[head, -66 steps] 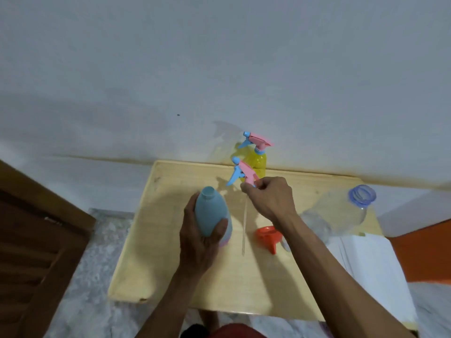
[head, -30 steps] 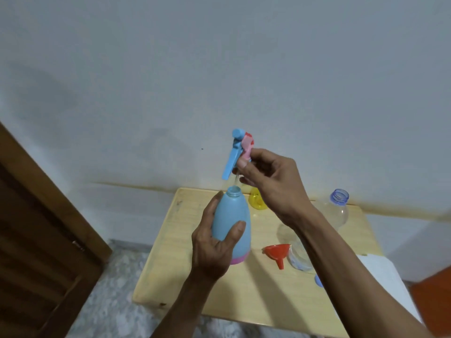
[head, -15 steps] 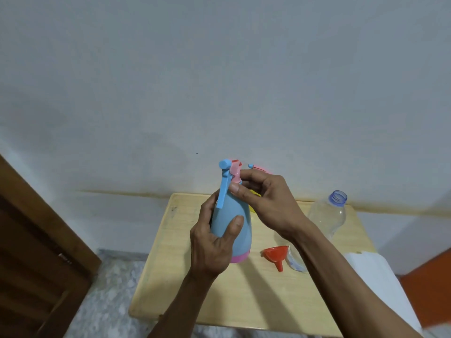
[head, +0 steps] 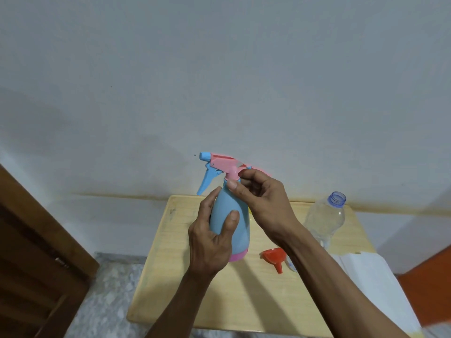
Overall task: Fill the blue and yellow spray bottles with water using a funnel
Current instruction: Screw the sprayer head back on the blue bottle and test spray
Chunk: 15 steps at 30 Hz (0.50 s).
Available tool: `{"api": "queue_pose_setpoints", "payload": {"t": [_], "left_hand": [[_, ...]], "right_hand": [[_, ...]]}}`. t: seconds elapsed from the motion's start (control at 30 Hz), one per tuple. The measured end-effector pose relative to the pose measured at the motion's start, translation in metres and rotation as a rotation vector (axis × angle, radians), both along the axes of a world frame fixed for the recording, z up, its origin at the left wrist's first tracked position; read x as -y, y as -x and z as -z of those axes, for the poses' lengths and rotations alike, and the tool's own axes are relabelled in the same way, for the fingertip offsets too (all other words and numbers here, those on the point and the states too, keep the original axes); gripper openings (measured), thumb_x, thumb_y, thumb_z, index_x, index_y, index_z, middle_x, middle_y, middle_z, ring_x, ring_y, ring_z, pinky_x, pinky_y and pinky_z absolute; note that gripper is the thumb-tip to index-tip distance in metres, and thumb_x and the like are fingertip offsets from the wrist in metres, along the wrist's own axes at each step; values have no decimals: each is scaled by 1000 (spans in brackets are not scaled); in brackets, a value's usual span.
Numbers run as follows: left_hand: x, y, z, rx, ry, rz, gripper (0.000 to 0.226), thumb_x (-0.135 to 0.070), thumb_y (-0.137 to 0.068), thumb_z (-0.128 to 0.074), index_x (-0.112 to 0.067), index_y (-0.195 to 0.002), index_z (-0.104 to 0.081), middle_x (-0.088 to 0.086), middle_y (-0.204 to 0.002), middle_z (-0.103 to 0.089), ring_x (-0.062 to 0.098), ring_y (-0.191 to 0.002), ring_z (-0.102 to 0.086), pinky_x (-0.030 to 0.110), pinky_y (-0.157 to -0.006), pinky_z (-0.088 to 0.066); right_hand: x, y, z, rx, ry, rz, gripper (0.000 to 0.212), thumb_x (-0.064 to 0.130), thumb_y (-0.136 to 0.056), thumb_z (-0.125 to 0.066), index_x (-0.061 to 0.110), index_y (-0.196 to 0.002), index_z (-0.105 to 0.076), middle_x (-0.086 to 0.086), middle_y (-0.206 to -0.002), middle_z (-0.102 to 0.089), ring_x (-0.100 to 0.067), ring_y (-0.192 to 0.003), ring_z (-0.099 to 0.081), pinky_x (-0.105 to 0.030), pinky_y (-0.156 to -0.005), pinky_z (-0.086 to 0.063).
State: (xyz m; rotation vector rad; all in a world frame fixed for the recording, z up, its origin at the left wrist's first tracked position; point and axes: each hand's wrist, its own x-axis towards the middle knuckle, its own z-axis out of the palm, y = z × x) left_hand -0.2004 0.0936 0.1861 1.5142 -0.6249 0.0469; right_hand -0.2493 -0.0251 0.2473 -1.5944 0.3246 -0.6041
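My left hand (head: 210,242) grips the body of the blue spray bottle (head: 230,215), held upright above the wooden table (head: 185,276). Its pink and blue spray head (head: 217,167) sits on the neck, nozzle pointing left. My right hand (head: 263,201) pinches the collar just under that head. The yellow spray bottle is almost wholly hidden behind my right hand; only a bit of its pink head (head: 261,171) shows. A red funnel (head: 274,258) lies on its side on the table to the right. A clear plastic water bottle (head: 325,218) with an open blue neck stands further right.
A white sheet (head: 373,284) hangs over the table's right end. A dark wooden door (head: 31,252) stands at the left. The white wall runs close behind the table. Grey stone floor shows below the table's left edge.
The spray head, held above the open neck a second ago, now sits on the blue bottle with its nozzle pointing left. My right hand has shifted down to the collar.
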Motion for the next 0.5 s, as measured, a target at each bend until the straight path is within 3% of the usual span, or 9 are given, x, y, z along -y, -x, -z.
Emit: {"api": "queue_pose_setpoints", "payload": {"t": [0.07,0.13,0.3,0.4,0.5], "left_hand": [[2,0,-3,-1,6,-2,62,-53,-84,-59,-21,-137,-51,-19,-126,-60,3,-113,-61,14,-85,-51],[3,-2,-4,-1,3,-11,64,-54,-83,-58,-19,-137,-52,-20,-123,-60,2,-110,-62,14,-83,-52],[6,-4,-7,16,-6,-12,66,-55,-83,-57,-19,-138,-52,-17,-124,-61,1,-110,-61,13,-82,-51],[8,-2,-12,27,-2,-16,67,-57,-83,-54,-17,-137,-51,-18,-121,-59,-3,-109,-59,7,-79,-48],[10,-1,-13,27,5,-17,66,-56,-84,-54,-18,-137,-50,-21,-122,-57,-4,-109,-59,8,-78,-49]], "right_hand": [[-3,0,-1,3,6,-19,19,28,-93,-72,14,-105,-75,-4,-95,-72,-23,-94,-66,-38,-91,-54],[-5,1,-1,13,-32,-23,20,26,-95,-69,13,-110,-74,-7,-104,-74,-28,-104,-67,-41,-97,-55],[-3,-2,-1,31,-101,6,25,27,-92,-73,18,-116,-72,-8,-112,-73,-34,-111,-64,-50,-101,-53],[-5,-1,-5,14,-152,-20,27,28,-96,-65,18,-120,-72,-1,-113,-75,-21,-109,-68,-40,-100,-54],[-6,-2,-6,24,-158,-19,24,26,-96,-66,13,-115,-72,-8,-109,-74,-16,-97,-67,-42,-97,-55]]}}
